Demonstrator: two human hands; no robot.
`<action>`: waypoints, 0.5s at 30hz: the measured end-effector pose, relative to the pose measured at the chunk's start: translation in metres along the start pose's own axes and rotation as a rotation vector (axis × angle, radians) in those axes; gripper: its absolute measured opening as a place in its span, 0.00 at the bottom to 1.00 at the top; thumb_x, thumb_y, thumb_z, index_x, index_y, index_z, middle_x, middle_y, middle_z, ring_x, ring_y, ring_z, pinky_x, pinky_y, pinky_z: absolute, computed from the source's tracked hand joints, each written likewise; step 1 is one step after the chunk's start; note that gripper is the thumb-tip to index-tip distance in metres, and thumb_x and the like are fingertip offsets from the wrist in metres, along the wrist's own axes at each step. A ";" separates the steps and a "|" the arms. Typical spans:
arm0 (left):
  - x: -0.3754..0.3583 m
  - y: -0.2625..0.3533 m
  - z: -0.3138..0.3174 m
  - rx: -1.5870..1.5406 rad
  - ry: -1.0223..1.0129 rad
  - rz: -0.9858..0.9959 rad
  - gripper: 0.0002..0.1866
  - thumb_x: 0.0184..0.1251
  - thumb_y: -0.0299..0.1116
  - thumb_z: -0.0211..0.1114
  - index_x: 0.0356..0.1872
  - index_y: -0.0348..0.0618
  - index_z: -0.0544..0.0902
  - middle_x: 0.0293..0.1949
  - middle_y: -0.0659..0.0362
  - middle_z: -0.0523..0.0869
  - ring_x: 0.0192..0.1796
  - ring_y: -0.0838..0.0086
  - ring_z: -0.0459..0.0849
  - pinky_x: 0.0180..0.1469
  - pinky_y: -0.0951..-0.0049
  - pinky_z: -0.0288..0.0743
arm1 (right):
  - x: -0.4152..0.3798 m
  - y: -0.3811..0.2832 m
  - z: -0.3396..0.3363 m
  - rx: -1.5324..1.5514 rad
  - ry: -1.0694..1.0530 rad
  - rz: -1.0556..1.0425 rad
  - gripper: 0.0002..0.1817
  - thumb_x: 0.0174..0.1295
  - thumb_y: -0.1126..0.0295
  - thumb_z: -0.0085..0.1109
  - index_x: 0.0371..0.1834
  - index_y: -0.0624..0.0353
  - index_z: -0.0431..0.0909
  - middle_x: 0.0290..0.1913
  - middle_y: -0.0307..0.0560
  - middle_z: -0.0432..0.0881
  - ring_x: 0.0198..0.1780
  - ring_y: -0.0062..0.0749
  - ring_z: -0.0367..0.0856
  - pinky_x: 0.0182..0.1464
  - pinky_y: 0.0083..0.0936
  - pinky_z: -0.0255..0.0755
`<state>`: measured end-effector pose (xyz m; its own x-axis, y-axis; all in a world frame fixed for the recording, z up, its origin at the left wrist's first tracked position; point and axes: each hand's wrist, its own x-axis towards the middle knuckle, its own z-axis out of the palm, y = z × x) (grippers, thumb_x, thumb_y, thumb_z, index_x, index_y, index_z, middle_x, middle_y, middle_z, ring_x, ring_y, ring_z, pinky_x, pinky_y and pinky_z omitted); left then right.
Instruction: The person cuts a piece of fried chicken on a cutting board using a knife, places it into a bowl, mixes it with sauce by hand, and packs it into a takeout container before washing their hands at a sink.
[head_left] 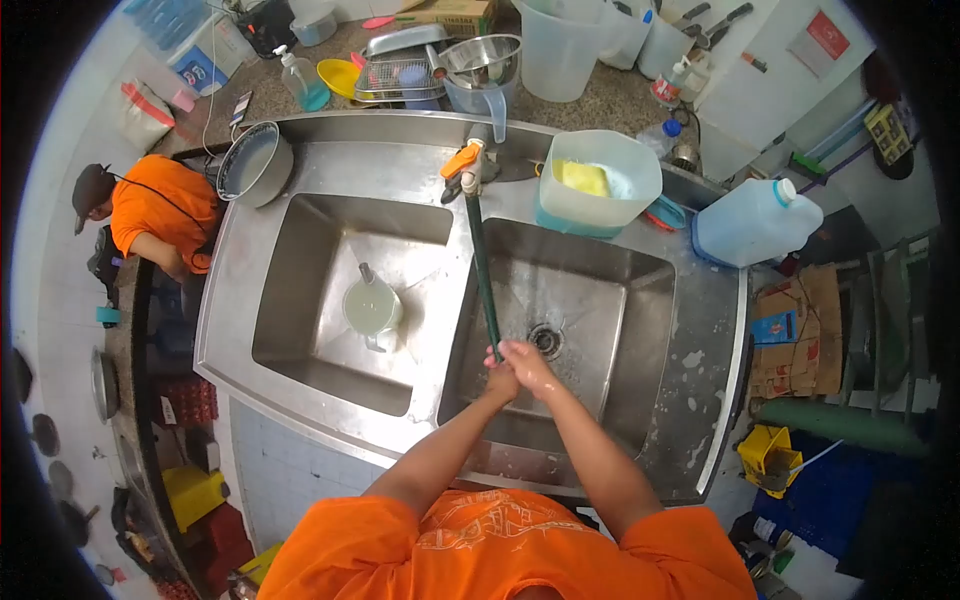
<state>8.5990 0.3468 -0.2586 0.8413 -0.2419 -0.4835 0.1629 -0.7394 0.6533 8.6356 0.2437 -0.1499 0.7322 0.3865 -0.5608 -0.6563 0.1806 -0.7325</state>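
A dark green hose (484,270) runs down from the tap (472,165) with the orange handle, over the right sink basin (600,390). At its lower end my left hand (499,381) and my right hand (528,366) come together. Fingers of both hands are closed around the hose end, and the right hand partly covers the left. Just beyond them lies the basin's drain (545,341). In the left basin (290,300) stands a pitcher (371,306) filled with cloudy liquid.
A metal pot (256,165) sits at the sink's back left. Behind the tap to the right is a tub (602,190) holding a yellow sponge (582,179). A blue jug (755,223) stands at the right rim. Another person (165,210) in orange bends at the left.
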 end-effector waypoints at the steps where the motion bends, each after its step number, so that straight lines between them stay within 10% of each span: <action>1: -0.002 0.027 -0.015 0.133 0.022 -0.098 0.20 0.75 0.44 0.53 0.55 0.39 0.78 0.52 0.45 0.84 0.57 0.59 0.83 0.62 0.58 0.75 | -0.005 0.005 0.003 -0.153 -0.094 -0.083 0.21 0.77 0.57 0.47 0.56 0.65 0.76 0.47 0.51 0.85 0.48 0.36 0.85 0.51 0.29 0.78; 5: -0.005 0.092 0.020 0.570 0.604 -0.375 0.22 0.76 0.45 0.50 0.56 0.37 0.78 0.54 0.46 0.84 0.57 0.58 0.82 0.65 0.57 0.72 | -0.036 0.003 0.015 0.120 -0.058 -0.038 0.21 0.77 0.58 0.47 0.57 0.68 0.75 0.48 0.53 0.83 0.49 0.37 0.84 0.59 0.31 0.77; 7: -0.010 0.108 0.037 0.716 0.913 -0.510 0.23 0.76 0.46 0.49 0.57 0.36 0.78 0.55 0.47 0.84 0.58 0.57 0.82 0.66 0.57 0.71 | -0.038 0.016 0.010 0.942 -0.104 0.010 0.22 0.77 0.59 0.46 0.57 0.69 0.74 0.50 0.53 0.83 0.54 0.41 0.82 0.62 0.34 0.75; 9: -0.012 0.098 0.035 0.781 1.017 -0.517 0.24 0.76 0.46 0.48 0.57 0.35 0.78 0.55 0.47 0.84 0.58 0.57 0.82 0.67 0.57 0.70 | -0.039 0.030 0.002 1.055 -0.144 -0.059 0.21 0.76 0.60 0.48 0.59 0.66 0.74 0.49 0.52 0.84 0.58 0.44 0.80 0.65 0.35 0.73; 11: -0.013 0.044 0.012 2.759 1.239 -0.058 0.24 0.73 0.50 0.48 0.54 0.41 0.79 0.53 0.47 0.84 0.58 0.55 0.82 0.66 0.55 0.70 | -0.029 0.053 -0.008 1.299 -0.172 -0.182 0.18 0.74 0.62 0.48 0.57 0.64 0.75 0.47 0.52 0.84 0.55 0.42 0.81 0.63 0.36 0.73; 12: -0.016 0.031 0.002 3.744 0.932 0.454 0.24 0.72 0.51 0.49 0.53 0.44 0.80 0.52 0.47 0.85 0.58 0.55 0.82 0.66 0.54 0.70 | -0.011 0.073 -0.016 1.464 -0.381 -0.182 0.26 0.74 0.57 0.46 0.55 0.75 0.78 0.54 0.62 0.83 0.60 0.53 0.79 0.64 0.43 0.73; 15: -0.042 0.061 -0.039 3.993 0.704 0.572 0.14 0.70 0.49 0.54 0.38 0.54 0.83 0.45 0.55 0.87 0.53 0.60 0.84 0.62 0.56 0.74 | -0.024 0.055 -0.006 1.217 -0.177 -0.142 0.19 0.73 0.61 0.48 0.51 0.68 0.78 0.48 0.56 0.84 0.56 0.46 0.81 0.61 0.37 0.74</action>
<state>8.5932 0.3364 -0.1761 0.6174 -0.5580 -0.5545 0.6220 0.7778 -0.0902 8.5834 0.2389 -0.1795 0.8383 0.3946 -0.3762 -0.3844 0.9171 0.1053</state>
